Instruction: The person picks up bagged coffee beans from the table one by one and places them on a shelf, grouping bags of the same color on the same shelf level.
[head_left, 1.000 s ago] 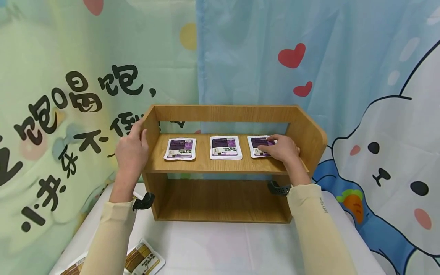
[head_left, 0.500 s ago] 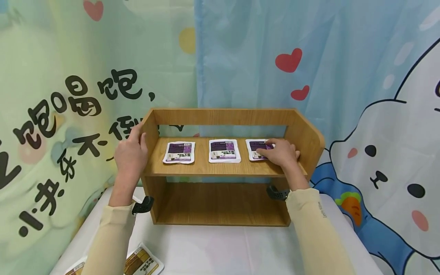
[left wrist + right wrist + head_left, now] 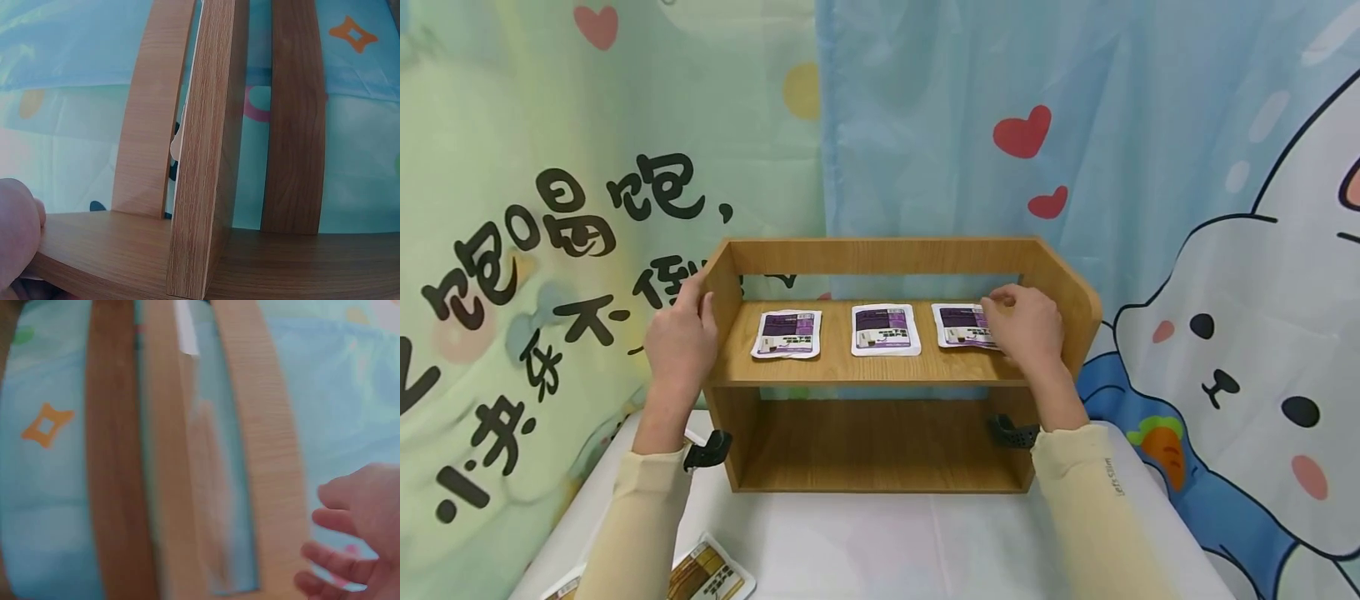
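Three flat white-edged pouches with purple labels lie in a row on the upper board of a small wooden shelf (image 3: 838, 369): a left pouch (image 3: 787, 335), a middle pouch (image 3: 886, 330) and a right pouch (image 3: 961, 325). My left hand (image 3: 681, 343) grips the shelf's left side panel, thumb on the inner side; only part of this hand (image 3: 17, 234) enters the left wrist view. Above the right pouch, my right hand (image 3: 1028, 327) covers its right edge in the head view. Its fingers are loosely bent and hold nothing, as the right wrist view of the hand (image 3: 359, 534) shows.
Brown-and-white packets (image 3: 711, 573) lie on the white table (image 3: 865, 542) at the lower left, partly behind the left sleeve. The shelf has a lower compartment (image 3: 880, 442) and a back rail (image 3: 880, 256). Printed curtains (image 3: 917, 117) hang close behind and at the sides.
My right hand has come up off the right pouch and turned, its fingers now loose; that pouch stays on the board. The left hand keeps its grip. The view has shifted slightly.
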Tool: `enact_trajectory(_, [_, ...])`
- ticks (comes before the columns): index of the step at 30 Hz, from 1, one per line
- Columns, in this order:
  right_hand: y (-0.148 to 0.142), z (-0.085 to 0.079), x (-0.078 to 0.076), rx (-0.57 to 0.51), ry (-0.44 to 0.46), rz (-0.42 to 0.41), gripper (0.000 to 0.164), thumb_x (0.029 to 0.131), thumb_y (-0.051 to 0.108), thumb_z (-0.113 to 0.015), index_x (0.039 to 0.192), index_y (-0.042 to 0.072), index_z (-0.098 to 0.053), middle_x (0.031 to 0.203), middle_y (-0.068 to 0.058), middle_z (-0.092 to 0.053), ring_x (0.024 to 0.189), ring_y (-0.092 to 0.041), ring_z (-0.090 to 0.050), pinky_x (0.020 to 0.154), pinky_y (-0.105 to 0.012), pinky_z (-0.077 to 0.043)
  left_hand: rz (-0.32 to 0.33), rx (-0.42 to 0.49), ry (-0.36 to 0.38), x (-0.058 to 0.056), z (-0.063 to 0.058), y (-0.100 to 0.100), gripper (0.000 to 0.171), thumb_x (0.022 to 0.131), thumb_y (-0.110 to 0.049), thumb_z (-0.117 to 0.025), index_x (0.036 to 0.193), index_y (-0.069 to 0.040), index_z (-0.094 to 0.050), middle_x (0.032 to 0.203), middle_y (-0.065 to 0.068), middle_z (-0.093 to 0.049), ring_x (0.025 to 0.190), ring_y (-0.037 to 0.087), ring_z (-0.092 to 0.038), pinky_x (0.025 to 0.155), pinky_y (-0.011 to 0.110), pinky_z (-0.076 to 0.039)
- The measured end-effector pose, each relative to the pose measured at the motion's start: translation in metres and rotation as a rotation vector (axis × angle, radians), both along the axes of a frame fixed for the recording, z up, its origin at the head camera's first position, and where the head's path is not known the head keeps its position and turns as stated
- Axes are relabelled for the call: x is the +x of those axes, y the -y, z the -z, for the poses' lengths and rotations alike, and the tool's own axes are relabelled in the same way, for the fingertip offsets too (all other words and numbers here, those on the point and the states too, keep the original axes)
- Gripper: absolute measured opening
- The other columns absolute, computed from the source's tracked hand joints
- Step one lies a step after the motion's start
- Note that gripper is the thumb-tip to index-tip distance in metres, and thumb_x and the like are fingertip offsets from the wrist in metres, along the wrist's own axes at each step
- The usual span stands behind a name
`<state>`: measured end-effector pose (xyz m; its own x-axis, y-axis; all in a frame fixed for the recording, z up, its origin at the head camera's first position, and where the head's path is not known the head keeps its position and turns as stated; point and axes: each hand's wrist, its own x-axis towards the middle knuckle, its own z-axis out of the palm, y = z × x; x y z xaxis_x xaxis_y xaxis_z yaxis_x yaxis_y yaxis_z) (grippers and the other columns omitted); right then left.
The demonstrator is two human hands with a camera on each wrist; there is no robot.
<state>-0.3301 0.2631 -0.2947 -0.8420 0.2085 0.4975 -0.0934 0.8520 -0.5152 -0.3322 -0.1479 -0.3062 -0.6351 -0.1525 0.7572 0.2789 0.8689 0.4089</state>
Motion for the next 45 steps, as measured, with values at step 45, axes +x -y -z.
enact_trajectory(45, [-0.064, 0.022, 0.008, -0.039, -0.490, 0.086, 0.033, 0.099, 0.019, -0.056, 0.126, 0.002, -0.061, 0.114, -0.022, -0.066, 0.093, -0.043, -0.065, 0.076, -0.056, -0.051, 0.193, 0.225, 0.259, 0.086, 0.057, 0.050, 0.035, 0.101, -0.018, -0.050, 0.131, -0.002, -0.057, 0.112, 0.026, -0.065, 0.090, 0.041, -0.067, 0.076, 0.053, -0.052])
